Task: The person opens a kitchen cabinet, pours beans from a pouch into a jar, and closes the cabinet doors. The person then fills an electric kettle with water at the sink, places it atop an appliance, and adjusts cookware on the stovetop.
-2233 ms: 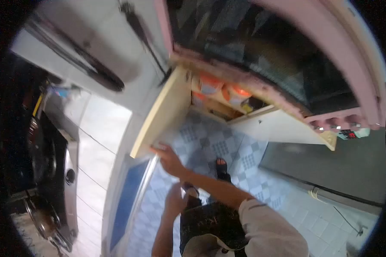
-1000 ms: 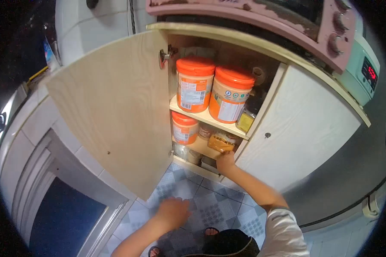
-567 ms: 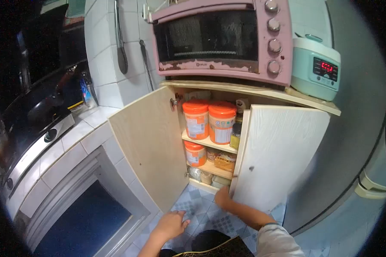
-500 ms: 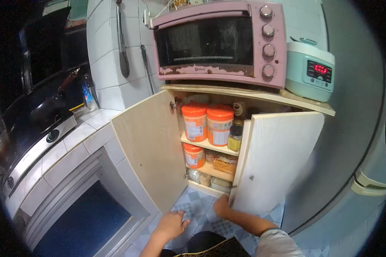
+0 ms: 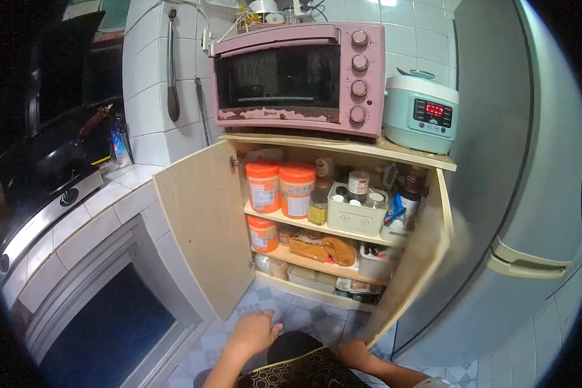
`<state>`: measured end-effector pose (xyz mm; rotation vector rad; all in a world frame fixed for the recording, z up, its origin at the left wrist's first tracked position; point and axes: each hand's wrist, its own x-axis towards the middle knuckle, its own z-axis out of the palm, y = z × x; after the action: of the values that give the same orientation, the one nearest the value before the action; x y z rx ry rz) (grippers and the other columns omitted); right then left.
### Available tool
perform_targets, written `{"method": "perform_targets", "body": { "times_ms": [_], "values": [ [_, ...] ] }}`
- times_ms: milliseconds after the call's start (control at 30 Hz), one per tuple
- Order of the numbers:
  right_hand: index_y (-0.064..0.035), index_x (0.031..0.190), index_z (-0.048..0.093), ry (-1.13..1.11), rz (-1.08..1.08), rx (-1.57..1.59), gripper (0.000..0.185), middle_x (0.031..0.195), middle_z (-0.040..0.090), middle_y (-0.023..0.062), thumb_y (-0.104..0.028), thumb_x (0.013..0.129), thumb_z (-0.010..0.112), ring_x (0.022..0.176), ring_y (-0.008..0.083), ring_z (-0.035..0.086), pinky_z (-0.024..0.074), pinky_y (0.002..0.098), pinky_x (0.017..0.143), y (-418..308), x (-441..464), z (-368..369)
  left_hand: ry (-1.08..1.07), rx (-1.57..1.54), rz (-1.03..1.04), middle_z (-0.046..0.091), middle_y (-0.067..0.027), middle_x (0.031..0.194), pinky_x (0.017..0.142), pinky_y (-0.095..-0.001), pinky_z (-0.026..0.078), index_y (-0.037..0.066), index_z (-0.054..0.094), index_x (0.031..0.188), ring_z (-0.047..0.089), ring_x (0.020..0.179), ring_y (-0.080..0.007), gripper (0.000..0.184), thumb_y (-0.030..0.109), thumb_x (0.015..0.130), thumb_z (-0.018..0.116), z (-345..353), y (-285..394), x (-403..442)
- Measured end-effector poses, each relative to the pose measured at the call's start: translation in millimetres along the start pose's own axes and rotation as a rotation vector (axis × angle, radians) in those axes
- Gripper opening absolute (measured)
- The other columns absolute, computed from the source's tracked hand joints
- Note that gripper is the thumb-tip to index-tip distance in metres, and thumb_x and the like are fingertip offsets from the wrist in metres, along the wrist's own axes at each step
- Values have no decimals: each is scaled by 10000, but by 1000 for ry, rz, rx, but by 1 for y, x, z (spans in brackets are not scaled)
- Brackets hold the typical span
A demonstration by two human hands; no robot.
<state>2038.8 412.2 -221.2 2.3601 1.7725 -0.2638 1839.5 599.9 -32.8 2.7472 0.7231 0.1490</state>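
The right cabinet door stands swung open, its edge towards me. At its bottom corner is my right hand, fingers bent around the edge; the fingertips are partly hidden. My left hand hovers over the floor near the lower end of the left cabinet door, holding nothing, with loosely bent fingers and the thumb apart. Inside the cabinet, orange-lidded tubs, a jar of yellow-green contents and a white basket of bottles sit on the upper shelf. Brown packages lie on the middle shelf.
On the cabinet top stand a pink toaster oven and a mint-green cooker with a lit display. A tall fridge rises close on the right. To the left are a tiled counter and a stove.
My right hand has moved with the right door, which has swung wider towards me and the right, exposing the basket and packages. My left hand's fingers are more bent. The view has shifted.
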Motion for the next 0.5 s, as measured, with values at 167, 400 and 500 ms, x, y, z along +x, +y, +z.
{"method": "perform_targets", "body": {
  "times_ms": [167, 400, 500],
  "values": [
    [-60, 822, 657, -122, 190, 149, 269, 775, 648, 159, -292, 767, 533, 756, 322, 637, 496, 444, 654, 19, -39, -17, 20, 6, 59, 587, -240, 976, 844, -427, 421, -28, 528, 1068, 548, 942, -376, 419, 313, 825, 537, 4, 21, 0],
    [-45, 989, 596, 81, 481, 271, 394, 912, 625, 182, -374, 777, 550, 907, 330, 582, 457, 426, 785, 27, -39, -42, 13, -64, 99, 581, -240, 1001, 853, -423, 420, -29, 539, 1062, 539, 963, -379, 424, 311, 810, 557, 24, 13, 14],
    [-31, 993, 564, 547, 329, 401, 348, 948, 589, 191, -288, 762, 608, 920, 344, 536, 441, 418, 788, 16, -2, -104, 151, 9, 137, 604, -191, 883, 792, -418, 437, 1, 558, 912, 572, 860, -340, 320, 300, 796, 549, 47, 1, 29]
  ]
}}
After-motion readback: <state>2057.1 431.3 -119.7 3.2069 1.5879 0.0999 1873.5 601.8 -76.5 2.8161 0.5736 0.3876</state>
